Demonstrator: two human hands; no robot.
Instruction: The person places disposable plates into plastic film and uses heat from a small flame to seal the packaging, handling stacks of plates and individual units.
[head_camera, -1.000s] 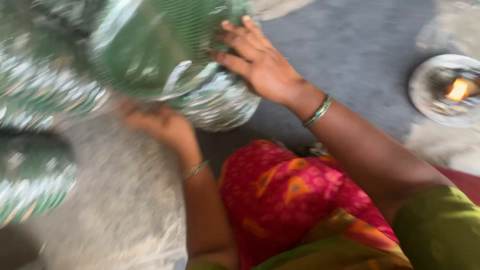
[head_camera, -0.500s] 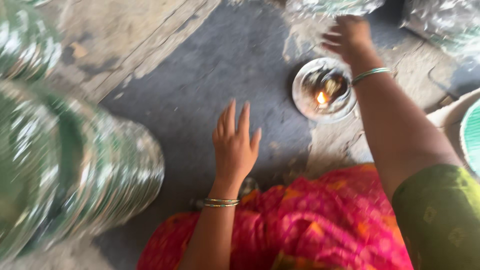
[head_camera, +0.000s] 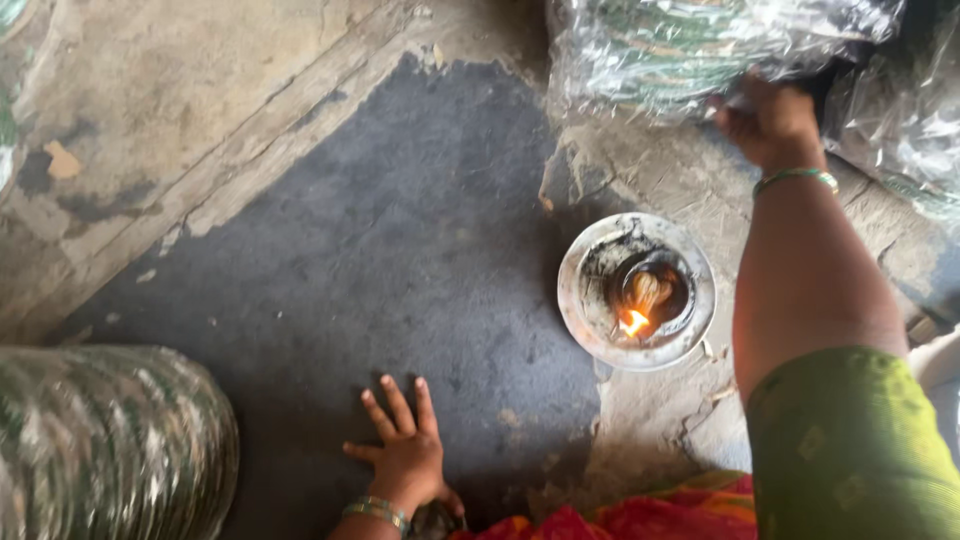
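— Where are your hands?
— My left hand (head_camera: 405, 455) lies flat, fingers spread, on the floor (head_camera: 400, 260). My right hand (head_camera: 770, 122) grips the plastic-wrapped bundle (head_camera: 680, 50) (beyond the lit lamp (head_camera: 637, 292)).

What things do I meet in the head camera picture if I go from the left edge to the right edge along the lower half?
Wrapped stack of green plates → left hand flat on the dark floor patch → round metal dish with a small flame → right forearm, its right hand on a plastic-wrapped bundle higher up.
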